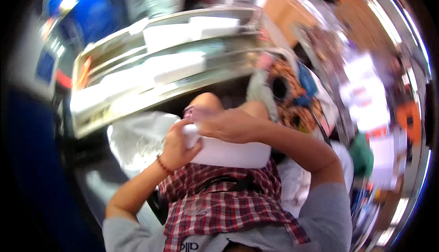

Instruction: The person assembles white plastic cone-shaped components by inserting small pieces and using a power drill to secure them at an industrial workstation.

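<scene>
My left hand (pixel 176 147) is closed around a small white piece (pixel 191 136), thumb and fingers wrapped on its sides. Across my lap, just right of that hand, rests a smooth long white object (pixel 235 152) with a rounded right end. Whether the two white parts are joined, I cannot make out. My right hand (pixel 215 123) reaches over from the right, against the white piece; motion smears its fingers, so their grip stays unclear. A red plaid cloth (pixel 224 197) covers my lap beneath.
Ahead stands a pale framed tray (pixel 169 94) holding several white blocky items. A clear plastic bag (pixel 137 137) lies left of my knees. Right of my legs is a patterned orange-brown cloth (pixel 290 115); a cardboard box (pixel 290 16) sits beyond. Papers and a green item (pixel 361 156) crowd the right.
</scene>
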A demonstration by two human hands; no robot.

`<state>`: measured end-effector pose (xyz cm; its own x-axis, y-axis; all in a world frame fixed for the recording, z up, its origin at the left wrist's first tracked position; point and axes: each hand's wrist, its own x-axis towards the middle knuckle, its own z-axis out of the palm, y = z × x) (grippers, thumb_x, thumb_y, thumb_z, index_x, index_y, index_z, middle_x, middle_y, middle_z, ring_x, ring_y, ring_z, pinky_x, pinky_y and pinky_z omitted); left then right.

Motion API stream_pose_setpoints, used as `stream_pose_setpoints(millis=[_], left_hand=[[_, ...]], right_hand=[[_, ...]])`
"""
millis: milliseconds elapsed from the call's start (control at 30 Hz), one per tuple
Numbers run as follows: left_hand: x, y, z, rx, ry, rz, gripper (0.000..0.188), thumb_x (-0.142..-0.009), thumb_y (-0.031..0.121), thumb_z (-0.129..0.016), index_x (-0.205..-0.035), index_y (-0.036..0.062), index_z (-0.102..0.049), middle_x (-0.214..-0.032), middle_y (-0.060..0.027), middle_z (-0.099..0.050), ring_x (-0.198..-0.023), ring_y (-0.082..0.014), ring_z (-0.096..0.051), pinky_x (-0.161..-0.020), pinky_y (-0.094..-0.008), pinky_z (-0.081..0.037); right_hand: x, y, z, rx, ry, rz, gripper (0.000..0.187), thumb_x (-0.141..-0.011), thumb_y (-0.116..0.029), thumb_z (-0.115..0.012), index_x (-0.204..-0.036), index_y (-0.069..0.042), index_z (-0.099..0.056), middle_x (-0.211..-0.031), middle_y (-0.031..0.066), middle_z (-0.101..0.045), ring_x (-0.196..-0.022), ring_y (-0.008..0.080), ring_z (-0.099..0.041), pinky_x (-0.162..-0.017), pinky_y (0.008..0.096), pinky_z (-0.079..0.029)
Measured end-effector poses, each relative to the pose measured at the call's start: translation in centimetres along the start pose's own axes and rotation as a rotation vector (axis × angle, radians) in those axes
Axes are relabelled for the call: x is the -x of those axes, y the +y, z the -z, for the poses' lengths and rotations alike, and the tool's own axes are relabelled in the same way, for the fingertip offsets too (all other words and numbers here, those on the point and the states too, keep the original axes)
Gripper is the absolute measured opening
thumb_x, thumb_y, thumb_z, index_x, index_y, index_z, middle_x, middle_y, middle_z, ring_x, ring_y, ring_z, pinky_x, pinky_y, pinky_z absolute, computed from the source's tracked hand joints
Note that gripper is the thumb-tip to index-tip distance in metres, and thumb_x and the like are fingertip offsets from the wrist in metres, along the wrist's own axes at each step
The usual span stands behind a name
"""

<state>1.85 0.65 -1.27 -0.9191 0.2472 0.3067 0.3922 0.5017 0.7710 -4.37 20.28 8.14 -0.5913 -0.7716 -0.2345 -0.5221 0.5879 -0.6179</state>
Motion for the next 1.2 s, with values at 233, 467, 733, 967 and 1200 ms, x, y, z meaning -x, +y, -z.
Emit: stream_pose_setpoints(millis=[233, 467, 733, 967, 1200], left_hand=[[2.7, -1.5, 1.0, -0.089, 0.188, -0.111, 0.058, -0.086, 0.025, -0.057, -0.131, -0.0008, -0.032, -0.133, -0.0232, -0.039, -0.124, -0.0379, -0.038, -0.105, -0.0478, -0.027], [-2.6, 2.2, 1.5, -0.305, -0.169, -0.114, 0.043, -0.076, 0.010, -0.067, -0.114, 0.0006, -0.049, -0.114, -0.0163, -0.055, -0.105, -0.0342, -0.052, -0.089, -0.0424, -0.041], [-6.4, 5.8, 2.0, -0.502, -0.422, -0.061, 0.028, -0.075, 0.016, -0.069, -0.096, 0.0032, -0.055, -0.080, -0.0150, -0.060, -0.070, -0.0347, -0.059, -0.062, -0.0413, -0.046], [-7.7, 6.2, 1.8, -0.534, -0.464, -0.129, 0.023, -0.080, 0.019, -0.064, -0.085, 0.0014, -0.050, -0.071, -0.0196, -0.056, -0.064, -0.0407, -0.055, -0.057, -0.0458, -0.043], [-11.2, 0.1, 3.4, -0.093, -0.263, 0.381, 0.021, -0.086, 0.015, -0.058, -0.095, -0.0023, -0.051, -0.073, -0.0100, -0.058, -0.056, -0.0197, -0.057, -0.052, -0.0304, -0.046]], right_hand=[[20.0, 5.7, 4.1, -0.233, 0.802, -0.399, 0.029, -0.094, -0.022, -0.050, -0.116, -0.003, -0.056, -0.095, 0.0083, -0.064, -0.085, 0.0186, -0.062, -0.070, 0.0295, -0.048], [44.7, 6.1, -10.2, -0.134, 0.797, -1.402, 0.041, -0.087, -0.032, -0.060, -0.111, 0.001, -0.055, -0.085, 0.0082, -0.063, -0.083, 0.0223, -0.063, -0.070, 0.0299, -0.048], [45.7, 13.6, -21.8, 0.205, 0.717, -1.490, 0.070, -0.069, -0.027, -0.074, -0.126, -0.006, -0.038, -0.125, 0.0166, -0.048, -0.114, 0.0337, -0.049, -0.092, 0.0437, -0.041], [47.0, 17.8, -24.8, 0.307, 0.626, -1.389, 0.093, -0.056, -0.032, -0.083, -0.131, -0.007, -0.034, -0.125, 0.0151, -0.049, -0.119, 0.0313, -0.044, -0.098, 0.0440, -0.030], [47.5, 16.8, -24.6, 0.219, 0.906, -1.195, 0.093, -0.054, -0.028, -0.084, -0.130, -0.003, -0.036, -0.124, 0.0177, -0.049, -0.116, 0.0347, -0.046, -0.098, 0.0407, -0.036]])
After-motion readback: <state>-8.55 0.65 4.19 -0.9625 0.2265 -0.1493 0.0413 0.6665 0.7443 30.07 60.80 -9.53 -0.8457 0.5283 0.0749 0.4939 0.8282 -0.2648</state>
